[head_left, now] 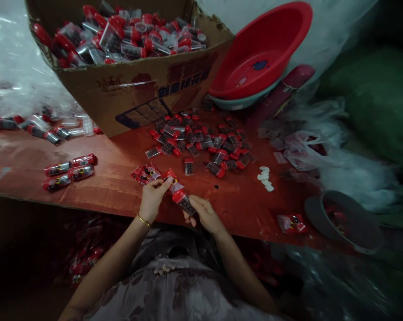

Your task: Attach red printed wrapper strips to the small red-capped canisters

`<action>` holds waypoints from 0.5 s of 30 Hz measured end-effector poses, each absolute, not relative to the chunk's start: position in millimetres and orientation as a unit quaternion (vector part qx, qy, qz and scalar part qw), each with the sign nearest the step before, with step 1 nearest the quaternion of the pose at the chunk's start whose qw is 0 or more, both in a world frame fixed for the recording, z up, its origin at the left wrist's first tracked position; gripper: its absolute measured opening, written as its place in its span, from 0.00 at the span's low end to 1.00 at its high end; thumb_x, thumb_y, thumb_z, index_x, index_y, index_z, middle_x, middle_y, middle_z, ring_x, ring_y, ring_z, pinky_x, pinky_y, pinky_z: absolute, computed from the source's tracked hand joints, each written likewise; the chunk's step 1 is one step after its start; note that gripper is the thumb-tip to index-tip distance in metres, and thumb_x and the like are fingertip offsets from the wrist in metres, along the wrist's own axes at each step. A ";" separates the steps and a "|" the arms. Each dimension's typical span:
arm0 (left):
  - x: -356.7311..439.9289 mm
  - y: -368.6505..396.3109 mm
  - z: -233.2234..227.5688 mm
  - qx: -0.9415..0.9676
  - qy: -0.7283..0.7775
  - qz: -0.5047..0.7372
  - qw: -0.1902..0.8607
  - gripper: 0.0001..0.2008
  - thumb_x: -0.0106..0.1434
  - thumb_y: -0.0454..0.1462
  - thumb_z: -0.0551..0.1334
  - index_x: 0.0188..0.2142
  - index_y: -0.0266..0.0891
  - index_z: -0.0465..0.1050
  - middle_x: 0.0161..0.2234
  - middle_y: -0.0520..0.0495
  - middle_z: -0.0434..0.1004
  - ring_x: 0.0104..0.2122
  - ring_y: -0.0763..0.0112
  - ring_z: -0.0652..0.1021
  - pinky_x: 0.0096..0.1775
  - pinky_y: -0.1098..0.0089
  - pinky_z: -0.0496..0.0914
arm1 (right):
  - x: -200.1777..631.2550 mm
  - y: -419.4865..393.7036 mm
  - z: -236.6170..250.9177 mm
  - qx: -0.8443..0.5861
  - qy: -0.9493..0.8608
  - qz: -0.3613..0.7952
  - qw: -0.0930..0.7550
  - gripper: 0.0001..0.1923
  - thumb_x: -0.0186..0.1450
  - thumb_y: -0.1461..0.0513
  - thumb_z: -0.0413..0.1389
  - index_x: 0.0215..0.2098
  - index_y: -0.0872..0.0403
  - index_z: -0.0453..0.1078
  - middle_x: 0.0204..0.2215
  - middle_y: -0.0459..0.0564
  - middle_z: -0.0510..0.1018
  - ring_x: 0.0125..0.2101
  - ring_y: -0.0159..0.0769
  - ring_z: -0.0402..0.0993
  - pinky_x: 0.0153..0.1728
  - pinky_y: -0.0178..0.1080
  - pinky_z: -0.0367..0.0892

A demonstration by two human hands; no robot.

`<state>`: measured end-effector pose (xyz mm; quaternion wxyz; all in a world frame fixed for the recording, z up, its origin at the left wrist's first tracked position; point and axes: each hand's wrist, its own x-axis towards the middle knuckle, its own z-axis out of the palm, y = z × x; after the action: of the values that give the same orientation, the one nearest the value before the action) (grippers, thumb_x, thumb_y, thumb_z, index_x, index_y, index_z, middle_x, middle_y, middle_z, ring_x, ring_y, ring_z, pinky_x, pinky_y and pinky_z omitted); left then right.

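— While the left hand pinches the red end of a small tube between thumb and fingertips, what is the right hand doing?

— It is closed round the other, darker end of the same tube, fingers curled under it. Both hands hold it just off the near edge of the table, over the lap.

— So if it slips?

— I'd judge it drops past the edge into the dark below, where other red pieces already seem to lie. The grip is only fingertips on a smooth, small thing, so a twist too hard could pop it loose.

— What is closest to the hands?

— A flat red wrapper just beyond the left hand, touching the table. A stray sleeve or wrist could sweep it off.

— And further out?

— A loose pile of little tubes in the middle of the table, well apart from the hands, and a few white bits to its right. Behind stands a cardboard box heaped with more tubes; its front wall leans and the corner is torn, so a knock might spill it. A red basin is propped beside it, tilted.
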<state>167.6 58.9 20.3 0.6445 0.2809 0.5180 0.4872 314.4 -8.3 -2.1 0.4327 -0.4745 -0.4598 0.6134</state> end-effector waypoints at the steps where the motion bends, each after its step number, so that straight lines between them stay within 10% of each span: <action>1: 167.1 58.0 21.1 0.286 0.513 0.486 0.648 0.20 0.34 0.47 0.72 0.18 0.34 0.72 0.18 0.54 0.73 0.19 0.80 0.69 0.25 0.76 0.65 | 313.8 -7.7 -1.6 -0.477 -0.456 0.615 0.432 0.21 0.64 0.48 0.47 0.25 0.56 0.65 0.17 0.42 0.71 0.11 0.22 0.62 0.13 0.27 0.56; 15: 162.0 60.6 25.6 0.292 0.518 0.462 0.658 0.19 0.32 0.46 0.73 0.17 0.34 0.72 0.16 0.54 0.71 0.18 0.80 0.68 0.23 0.76 0.63 | 307.3 0.9 -0.7 -0.469 -0.315 0.694 0.446 0.22 0.59 0.46 0.51 0.25 0.58 0.66 0.12 0.42 0.70 0.07 0.23 0.62 0.07 0.25 0.52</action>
<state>162.0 60.6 25.6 0.6581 0.2923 0.5178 0.4619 307.3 0.9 -0.7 0.4463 -0.4685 -0.3149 0.6943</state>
